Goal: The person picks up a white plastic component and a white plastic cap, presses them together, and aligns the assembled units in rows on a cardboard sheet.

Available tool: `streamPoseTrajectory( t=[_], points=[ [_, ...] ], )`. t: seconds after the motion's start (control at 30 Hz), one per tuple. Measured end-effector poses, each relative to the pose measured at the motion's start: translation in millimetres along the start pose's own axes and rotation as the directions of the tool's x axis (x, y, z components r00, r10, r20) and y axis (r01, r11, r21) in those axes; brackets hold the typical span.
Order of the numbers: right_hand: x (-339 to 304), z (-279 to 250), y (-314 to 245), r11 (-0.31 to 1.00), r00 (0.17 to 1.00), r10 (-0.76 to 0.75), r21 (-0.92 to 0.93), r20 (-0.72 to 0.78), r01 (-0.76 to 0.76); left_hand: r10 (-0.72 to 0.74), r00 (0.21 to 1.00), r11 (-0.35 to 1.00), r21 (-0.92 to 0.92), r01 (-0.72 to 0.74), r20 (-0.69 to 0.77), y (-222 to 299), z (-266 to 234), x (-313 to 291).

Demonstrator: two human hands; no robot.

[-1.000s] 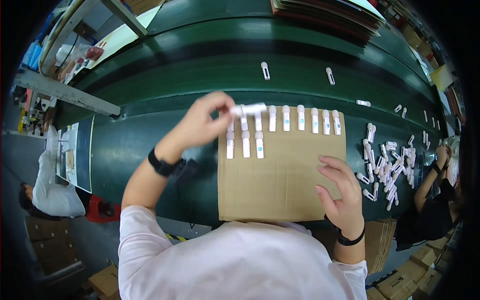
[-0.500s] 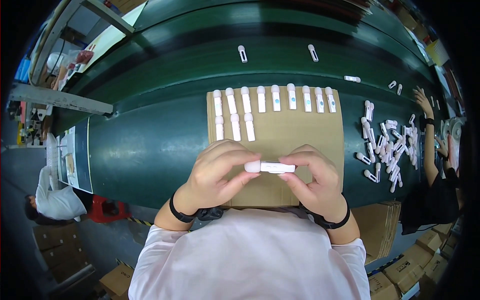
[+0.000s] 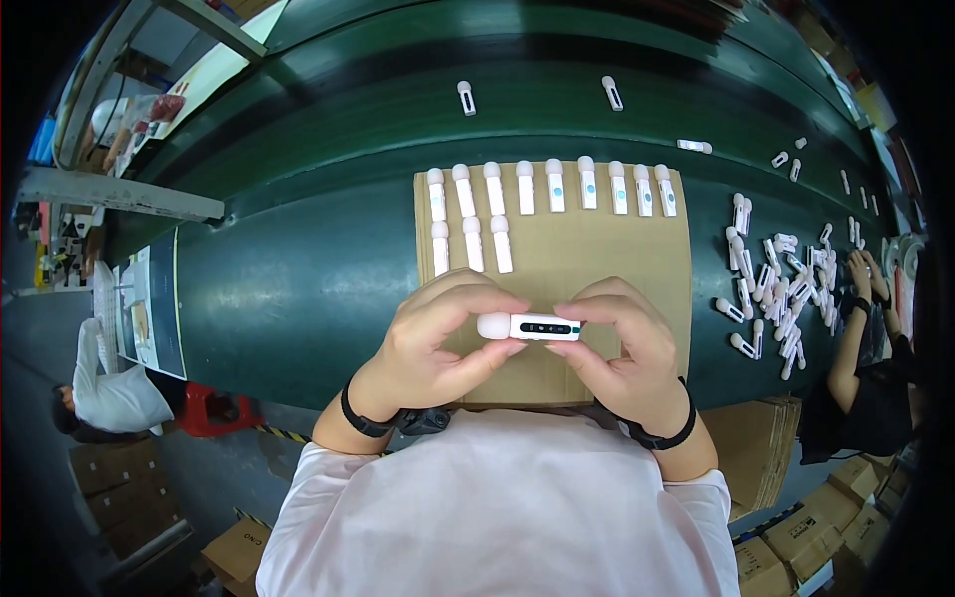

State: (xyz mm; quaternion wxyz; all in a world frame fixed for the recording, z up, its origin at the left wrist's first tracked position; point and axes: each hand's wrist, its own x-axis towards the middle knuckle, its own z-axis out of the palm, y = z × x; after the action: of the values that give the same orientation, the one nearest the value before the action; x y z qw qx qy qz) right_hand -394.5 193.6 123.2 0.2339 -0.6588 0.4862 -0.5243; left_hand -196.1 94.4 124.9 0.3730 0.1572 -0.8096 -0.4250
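Note:
Between my two hands is a mini wand massager (image 3: 545,326), white with a round pale pink head, lying level with its black button panel facing up. The fingertips of my left hand (image 3: 423,343) pinch it near the head and neck. My right hand (image 3: 637,348) grips the opposite end between thumb and fingers. Both hands are over a flat cardboard sheet (image 3: 597,264). On its far part stand out a full row of like massagers (image 3: 555,186) and a shorter second row (image 3: 473,245) at the left, all lying with heads pointing away.
A loose heap of massagers (image 3: 791,289) covers the green table (image 3: 288,289) at right. Several more lie on the green belt (image 3: 378,99) beyond. A co-worker's hands (image 3: 868,274) are beside the heap. A metal frame (image 3: 119,194) juts in at left; another person (image 3: 119,403) sits there.
The massager has been rolled between my fingers, so its black panel now faces up. Massagers on the belt have shifted left. The co-worker's raised hand has come down beside the heap.

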Motion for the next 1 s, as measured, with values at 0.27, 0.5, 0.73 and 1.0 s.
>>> streamPoseTrajectory(
  t=[0.27, 0.5, 0.73, 1.0],
  points=[
    [0, 4, 2, 0.999, 0.999, -0.044, 0.009, -0.002, 0.044, 0.015, 0.998, 1.000, 0.023, -0.016, 0.064, -1, -2, -3],
    [-2, 4, 9, 0.996, 0.996, -0.090, -0.016, -0.005, 0.090, -0.065, 0.996, 0.998, -0.002, 0.065, 0.067, 4, -1, 2],
    [6, 4, -3, 0.998, 0.998, -0.065, 0.020, 0.002, 0.065, -0.007, 0.997, 0.999, 0.036, 0.004, 0.079, -9, 6, 1],
    [12, 8, 6, 0.998, 0.994, -0.047, -0.041, 0.103, 0.051, -0.042, 0.996, 0.989, 0.146, 0.029, 0.084, -16, 4, -8]
  ],
)
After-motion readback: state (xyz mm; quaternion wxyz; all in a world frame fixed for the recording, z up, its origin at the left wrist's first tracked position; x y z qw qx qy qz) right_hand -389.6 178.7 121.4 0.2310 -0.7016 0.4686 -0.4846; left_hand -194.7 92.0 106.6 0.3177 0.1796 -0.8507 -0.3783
